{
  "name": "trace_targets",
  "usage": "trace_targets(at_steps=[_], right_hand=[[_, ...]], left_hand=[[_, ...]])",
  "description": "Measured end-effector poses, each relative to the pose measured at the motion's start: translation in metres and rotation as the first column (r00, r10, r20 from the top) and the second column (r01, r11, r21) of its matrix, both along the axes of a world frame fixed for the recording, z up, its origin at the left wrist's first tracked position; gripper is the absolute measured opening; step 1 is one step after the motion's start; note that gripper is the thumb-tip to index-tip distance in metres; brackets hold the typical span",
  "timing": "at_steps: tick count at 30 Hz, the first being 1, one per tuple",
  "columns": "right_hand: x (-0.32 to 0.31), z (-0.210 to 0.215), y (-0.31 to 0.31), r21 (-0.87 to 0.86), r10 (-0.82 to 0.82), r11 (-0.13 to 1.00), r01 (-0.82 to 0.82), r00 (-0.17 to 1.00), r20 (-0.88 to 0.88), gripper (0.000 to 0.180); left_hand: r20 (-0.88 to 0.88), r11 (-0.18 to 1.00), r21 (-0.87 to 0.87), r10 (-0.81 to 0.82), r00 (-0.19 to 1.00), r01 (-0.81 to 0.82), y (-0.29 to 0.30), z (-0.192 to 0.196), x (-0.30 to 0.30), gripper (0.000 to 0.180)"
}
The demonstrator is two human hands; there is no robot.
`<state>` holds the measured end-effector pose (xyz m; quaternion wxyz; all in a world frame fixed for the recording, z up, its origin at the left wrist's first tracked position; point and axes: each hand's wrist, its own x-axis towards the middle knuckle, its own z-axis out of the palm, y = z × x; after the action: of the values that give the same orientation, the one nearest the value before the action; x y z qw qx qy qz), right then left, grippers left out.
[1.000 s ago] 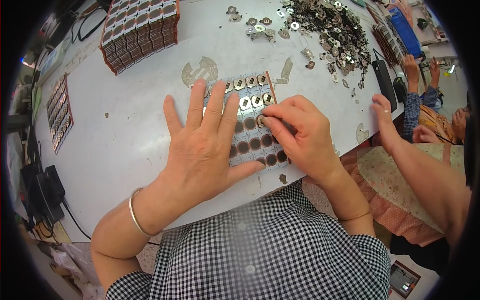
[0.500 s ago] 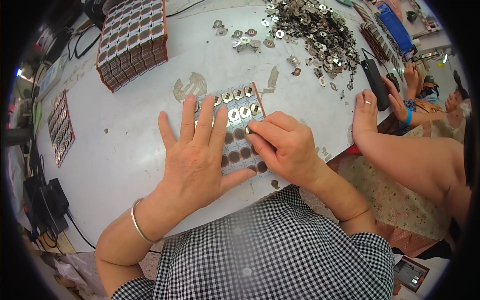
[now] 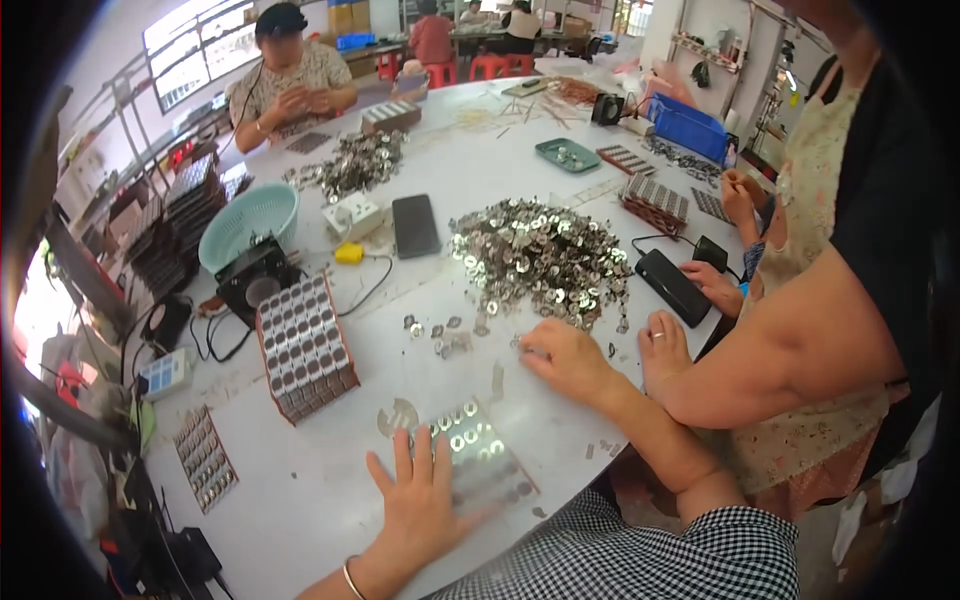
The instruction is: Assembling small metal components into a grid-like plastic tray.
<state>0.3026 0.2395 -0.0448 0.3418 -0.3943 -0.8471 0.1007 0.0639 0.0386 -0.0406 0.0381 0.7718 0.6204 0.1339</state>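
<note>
My left hand (image 3: 418, 510) lies with fingers spread over the left side of a thin panel of small round circuit boards (image 3: 492, 458). Shiny metal discs sit in the panel's far rows, while its near part is smeared by glare and motion. My right hand (image 3: 570, 362) is off the panel, at the near edge of a big heap of small metal pieces (image 3: 545, 262). Its fingers are bent together, and whatever is between them is too small to make out. A few loose metal pieces (image 3: 440, 335) lie left of that hand.
A tall stack of panels (image 3: 308, 350) stands left of the heap, with another disc-filled panel (image 3: 206, 462) near the left edge. A dark phone (image 3: 415, 226) and green basket (image 3: 250, 228) are farther back. At right, a co-worker's hand (image 3: 664, 350) rests close to my right forearm.
My right hand has left the panel and reached forward to the heap's near edge. My left hand stays spread on the panel. The view has tilted up, showing more of the table.
</note>
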Motion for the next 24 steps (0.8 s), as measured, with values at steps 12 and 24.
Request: trace_targets(at_steps=[12, 24], right_hand=[[-0.003, -0.006, -0.02, -0.165, 0.165, 0.975, -0.15, 0.983, 0.084, 0.023], [-0.002, 0.033, -0.052, -0.824, -0.182, 0.42, -0.381, 0.854, -0.488, 0.033]], left_hand=[[-0.003, 0.999, -0.041, -0.007, 1.0, 0.006, 0.002, -0.004, -0.001, 0.103], [0.032, 0.998, -0.056, 0.011, 0.999, -0.009, 0.007, 0.0, -0.001, 0.102]])
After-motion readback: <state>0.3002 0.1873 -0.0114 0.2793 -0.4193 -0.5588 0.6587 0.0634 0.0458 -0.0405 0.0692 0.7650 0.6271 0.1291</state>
